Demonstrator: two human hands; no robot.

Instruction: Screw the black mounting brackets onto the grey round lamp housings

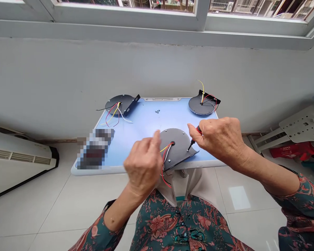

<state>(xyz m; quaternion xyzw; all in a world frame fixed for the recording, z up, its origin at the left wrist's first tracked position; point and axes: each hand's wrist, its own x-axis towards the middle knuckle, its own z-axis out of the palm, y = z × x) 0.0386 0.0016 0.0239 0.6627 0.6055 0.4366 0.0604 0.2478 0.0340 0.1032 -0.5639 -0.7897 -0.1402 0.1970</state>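
Note:
A dark grey round plate [180, 139] with a flat bent flange lies at the table's near edge. Red, yellow and white wires [167, 155] come out of its centre hole, and small screws sit around its rim. My right hand [218, 139] is closed around a red and black screwdriver [192, 142], its tip on a screw [187, 150] near the flange. At the plate's left side is my left hand [143, 162], slightly blurred, with curled fingers and one digit pointing up. It covers the plate's left edge, and what its fingers hold is hidden.
Two similar wired plates lie at the back left [125, 103] and back right [201, 106] of the blue table [143, 125]. Between them is a small pile of screws [157, 111]. A pixelated object [95, 150] lies at left. A wall and window stand behind.

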